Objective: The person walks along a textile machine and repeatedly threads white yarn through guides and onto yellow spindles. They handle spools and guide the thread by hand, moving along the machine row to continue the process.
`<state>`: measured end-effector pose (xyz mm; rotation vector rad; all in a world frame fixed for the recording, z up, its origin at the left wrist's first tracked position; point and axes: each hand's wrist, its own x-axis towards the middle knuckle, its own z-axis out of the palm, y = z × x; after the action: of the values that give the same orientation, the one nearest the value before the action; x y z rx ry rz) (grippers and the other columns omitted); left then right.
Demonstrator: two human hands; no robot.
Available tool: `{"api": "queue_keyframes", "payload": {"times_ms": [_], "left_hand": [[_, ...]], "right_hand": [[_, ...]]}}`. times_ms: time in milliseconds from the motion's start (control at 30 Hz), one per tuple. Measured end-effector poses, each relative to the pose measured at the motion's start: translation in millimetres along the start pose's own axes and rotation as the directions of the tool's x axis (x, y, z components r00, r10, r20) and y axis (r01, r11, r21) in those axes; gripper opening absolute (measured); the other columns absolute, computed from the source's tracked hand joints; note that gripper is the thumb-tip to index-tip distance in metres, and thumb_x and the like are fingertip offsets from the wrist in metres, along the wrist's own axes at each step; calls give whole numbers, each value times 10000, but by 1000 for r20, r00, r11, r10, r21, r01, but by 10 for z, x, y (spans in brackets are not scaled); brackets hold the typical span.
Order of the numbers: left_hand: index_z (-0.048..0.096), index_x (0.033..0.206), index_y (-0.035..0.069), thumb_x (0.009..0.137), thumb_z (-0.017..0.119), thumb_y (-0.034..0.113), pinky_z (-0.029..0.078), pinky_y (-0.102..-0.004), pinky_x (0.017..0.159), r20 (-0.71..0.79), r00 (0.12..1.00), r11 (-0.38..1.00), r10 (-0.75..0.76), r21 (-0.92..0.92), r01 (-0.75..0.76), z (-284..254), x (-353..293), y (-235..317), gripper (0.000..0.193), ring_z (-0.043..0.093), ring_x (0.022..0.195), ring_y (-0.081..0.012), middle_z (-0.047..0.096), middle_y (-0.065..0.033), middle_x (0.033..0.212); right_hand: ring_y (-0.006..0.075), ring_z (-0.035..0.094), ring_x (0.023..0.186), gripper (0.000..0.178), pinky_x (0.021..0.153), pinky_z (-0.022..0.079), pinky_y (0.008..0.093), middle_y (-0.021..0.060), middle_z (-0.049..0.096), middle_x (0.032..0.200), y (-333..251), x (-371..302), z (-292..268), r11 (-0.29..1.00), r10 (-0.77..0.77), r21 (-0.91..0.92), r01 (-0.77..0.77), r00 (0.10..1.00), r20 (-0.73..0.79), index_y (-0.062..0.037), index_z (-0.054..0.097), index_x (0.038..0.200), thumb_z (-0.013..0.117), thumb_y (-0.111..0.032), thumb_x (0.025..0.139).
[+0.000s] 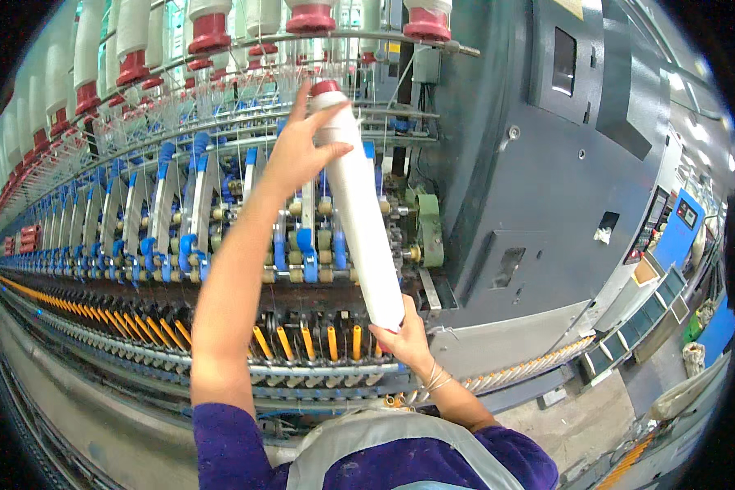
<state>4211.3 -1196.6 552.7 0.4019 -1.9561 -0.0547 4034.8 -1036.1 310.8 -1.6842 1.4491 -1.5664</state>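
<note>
The L hand (306, 151) is gripping the white yarn roll (361, 220) up near its red top end (326, 86), w/ the thumb lying on the front and a finger sticking up beside the red bit. The R hand (406, 336) is gripping the bottom end, so both hands are sharing the load. The roll is leaning, top to the left, in front of the blue-tipped arms (201, 188) of the big machine. Other white rolls w/ red ends (210, 31) are hanging up top, pretty near. The leaning roll could be bumping those or the metal rail (463, 50) if the L hand is going up carelessly; can't tell how big the gap is. If the R hand is slipping, b/c the roll is prob. smooth, the roll could be falling on the orange sticks (332, 343) below. If the L thumb is pressing too hard, the yarn could be getting messy, b/c it's prob. soft. The bracelets (436, 378) are sitting loose on the R wrist, so they could be snagging if that arm is reaching in.
</note>
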Motion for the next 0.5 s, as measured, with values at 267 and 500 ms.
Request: {"api": "queue_keyframes", "payload": {"times_ms": [267,500], "left_hand": [[702,979,70,879,589,47,574,-265,679,-319,948,923,-25,-372,-101,203,-192,403,152,665,894,-176,541,-138,1302],[645,988,-9,890,630,189,431,-277,886,133,926,698,-352,-622,355,-289,49,486,221,569,922,-124,623,-38,1002]], "right_hand": [[215,655,810,603,719,510,340,144,639,902,641,-182,-709,984,-123,-122,127,992,33,-9,477,1150,774,-167,649],[311,658,861,424,737,527,374,126,668,934,536,286,-2017,729,-263,-611,309,950,166,-77,622,983,752,-141,585]]}}
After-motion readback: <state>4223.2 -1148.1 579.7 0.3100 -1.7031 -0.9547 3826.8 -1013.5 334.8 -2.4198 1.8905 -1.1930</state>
